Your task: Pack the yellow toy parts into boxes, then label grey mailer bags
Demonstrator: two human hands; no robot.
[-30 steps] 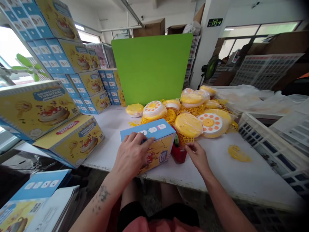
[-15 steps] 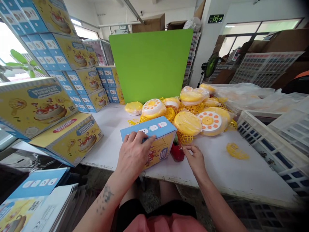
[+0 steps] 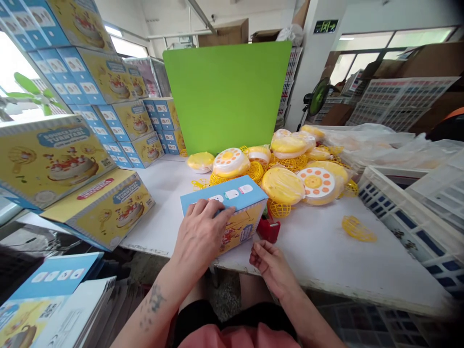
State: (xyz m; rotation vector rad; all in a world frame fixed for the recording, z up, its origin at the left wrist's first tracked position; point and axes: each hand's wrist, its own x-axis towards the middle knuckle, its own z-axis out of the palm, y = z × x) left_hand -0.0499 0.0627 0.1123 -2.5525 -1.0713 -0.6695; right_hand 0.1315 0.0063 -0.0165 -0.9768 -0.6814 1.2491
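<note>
A blue and yellow printed carton point(image 3: 242, 212) stands near the table's front edge. Across its blue top lies my left hand point(image 3: 203, 227), fingers bent over the face and thumb toward the right, gripping it. To the right of the carton, partly behind it, is a red tape dispenser point(image 3: 268, 229). My right hand point(image 3: 271, 266) is just in front of the dispenser, by the carton's lower right corner, thumb and forefinger pinched together. The piece of tape between them is barely visible.
Wrapped yellow and white round toys point(image 3: 282, 185) and yellow mesh baskets lie in a heap behind the carton. Stacked cartons point(image 3: 134, 121) rise at the left, with flat cartons point(image 3: 54, 299) below. A white plastic crate point(image 3: 406, 227) borders the right; a green board point(image 3: 228, 96) stands behind.
My right hand has moved away from the tape dispenser, down and left toward the carton's lower right corner. My left hand stays on the carton, which has barely shifted.
</note>
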